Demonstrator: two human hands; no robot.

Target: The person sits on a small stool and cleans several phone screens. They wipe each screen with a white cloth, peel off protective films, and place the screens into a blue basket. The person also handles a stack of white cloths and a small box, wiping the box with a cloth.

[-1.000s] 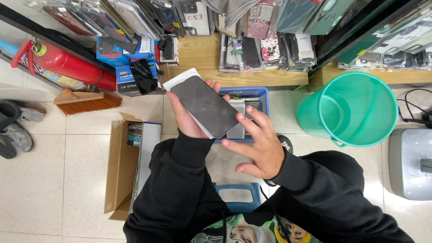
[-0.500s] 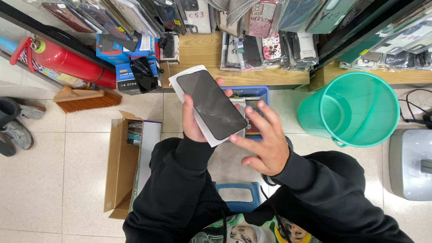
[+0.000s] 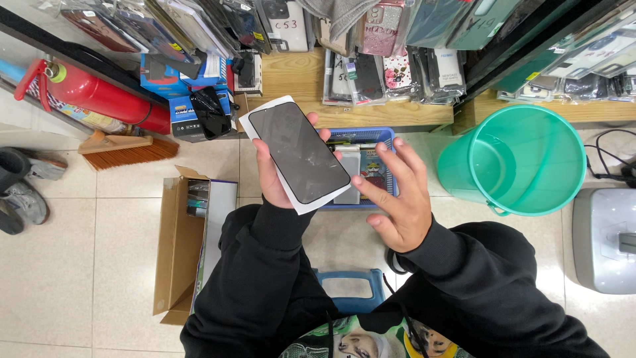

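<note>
- The left hand [image 3: 275,176] gripped a dark glass screen protector [image 3: 298,152] on its white backing card, fingers wrapped around the card's edges, holding it tilted above the floor in front of the person's chest.
- The right hand [image 3: 396,199] was spread and held nothing; its fingertips [image 3: 358,180] hovered just beside the lower right corner of the card, seemingly touching its edge.
- Directly below the protector sat a blue basket [image 3: 391,142] with small packaged items inside, resting on the tiled floor against a wooden shelf [image 3: 298,73] of phone cases.
- A teal bucket [image 3: 517,159] stood to the right, an open cardboard box [image 3: 179,252] to the left, and a red fire extinguisher [image 3: 99,96] and a brush [image 3: 129,149] lay farther left.
- Judging by the pose, the step in hand looked like inspecting or starting to separate the glass from its card; a next move would call for a careful pinch at the corner, the left hand keeping the card steady and the glass unbent.
</note>
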